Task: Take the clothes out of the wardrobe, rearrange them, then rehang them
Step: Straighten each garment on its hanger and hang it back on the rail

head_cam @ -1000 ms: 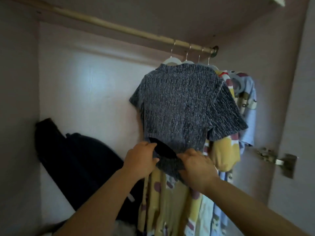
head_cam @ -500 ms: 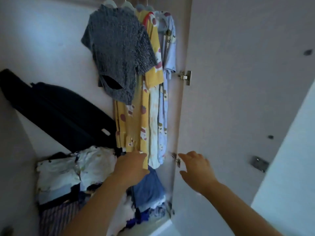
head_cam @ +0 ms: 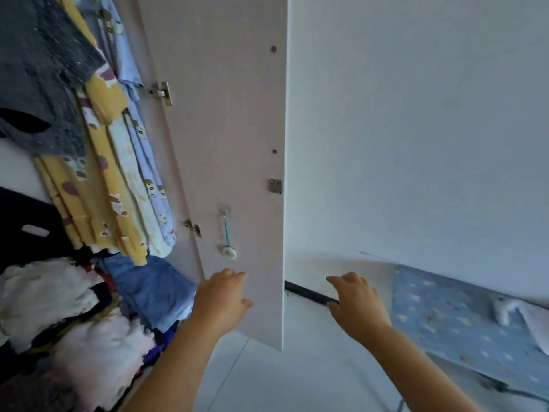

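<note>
The open wardrobe fills the left of the view. In it hang a dark grey knit top (head_cam: 38, 72), a yellow patterned garment (head_cam: 98, 185) and a light blue printed garment (head_cam: 148, 179). My left hand (head_cam: 221, 301) hovers in front of the lower part of the open wardrobe door (head_cam: 225, 144), fingers loosely curled, holding nothing. Right of the door's edge my right hand (head_cam: 356, 304) is held out, also empty with relaxed fingers. Neither hand touches any clothing.
A heap of folded and crumpled clothes (head_cam: 74, 316) lies on the wardrobe floor, with a dark bag (head_cam: 26, 230) behind it. A small white fob on a blue cord (head_cam: 228, 242) hangs on the door. A bed with a blue patterned sheet (head_cam: 463, 328) stands at right, under a white wall.
Both hands let go of the grey top's hem and dropped away from it. The view swung down and right, from the hanging rail to the door and the bed.
</note>
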`<state>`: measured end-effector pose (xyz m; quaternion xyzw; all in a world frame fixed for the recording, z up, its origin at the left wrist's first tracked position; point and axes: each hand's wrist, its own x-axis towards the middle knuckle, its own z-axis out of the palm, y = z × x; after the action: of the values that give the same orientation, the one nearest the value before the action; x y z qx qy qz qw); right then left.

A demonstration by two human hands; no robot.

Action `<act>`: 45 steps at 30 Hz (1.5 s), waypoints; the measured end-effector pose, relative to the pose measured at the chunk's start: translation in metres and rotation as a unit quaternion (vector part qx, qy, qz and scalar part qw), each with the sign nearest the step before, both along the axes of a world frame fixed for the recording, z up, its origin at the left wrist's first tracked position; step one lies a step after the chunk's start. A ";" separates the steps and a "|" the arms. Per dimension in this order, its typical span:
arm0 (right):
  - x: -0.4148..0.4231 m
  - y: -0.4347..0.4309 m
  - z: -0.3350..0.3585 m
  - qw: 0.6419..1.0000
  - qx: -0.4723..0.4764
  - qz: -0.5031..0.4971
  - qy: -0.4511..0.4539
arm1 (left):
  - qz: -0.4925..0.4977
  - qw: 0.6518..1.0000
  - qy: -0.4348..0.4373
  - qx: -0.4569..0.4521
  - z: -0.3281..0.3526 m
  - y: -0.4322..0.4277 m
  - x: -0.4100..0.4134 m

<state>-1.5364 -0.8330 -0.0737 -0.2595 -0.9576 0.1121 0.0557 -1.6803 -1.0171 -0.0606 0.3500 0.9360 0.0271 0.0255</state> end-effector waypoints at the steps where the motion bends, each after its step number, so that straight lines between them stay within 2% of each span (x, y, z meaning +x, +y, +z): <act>1: 0.025 -0.002 -0.003 1.000 -0.003 -0.030 -0.001 | -0.023 1.000 0.000 -0.004 -0.003 0.005 0.015; 6: 0.162 -0.017 -0.021 0.988 0.000 -0.152 -0.032 | -0.159 0.987 0.004 0.007 -0.017 0.033 0.110; 9: 0.252 -0.028 -0.028 0.972 -0.012 -0.228 -0.052 | -0.233 0.972 -0.022 0.013 -0.024 0.054 0.180; 15: 0.438 -0.051 -0.035 0.922 -0.037 -0.381 -0.052 | -0.403 0.915 -0.031 -0.009 -0.029 0.105 0.345; 23: 0.708 -0.098 -0.027 0.825 -0.044 -0.562 -0.037 | -0.571 0.820 -0.035 -0.027 -0.026 0.154 0.620; 29: 0.882 -0.150 -0.028 0.734 -0.047 -0.675 -0.051 | -0.678 0.733 -0.043 -0.042 -0.025 0.153 0.826; 36: 1.004 -0.201 -0.042 0.645 -0.069 -0.760 -0.035 | -0.779 0.624 0.002 -0.067 -0.032 0.141 0.996; 45: 1.127 -0.217 -0.067 0.534 -0.100 -0.839 -0.046 | -0.856 0.509 -0.013 -0.090 -0.064 0.155 1.167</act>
<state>-0.4096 -1.0504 -0.1403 -0.9522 -0.2848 0.0968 0.0541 -0.5131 -0.8622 -0.1249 0.9768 0.1785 -0.0877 0.0795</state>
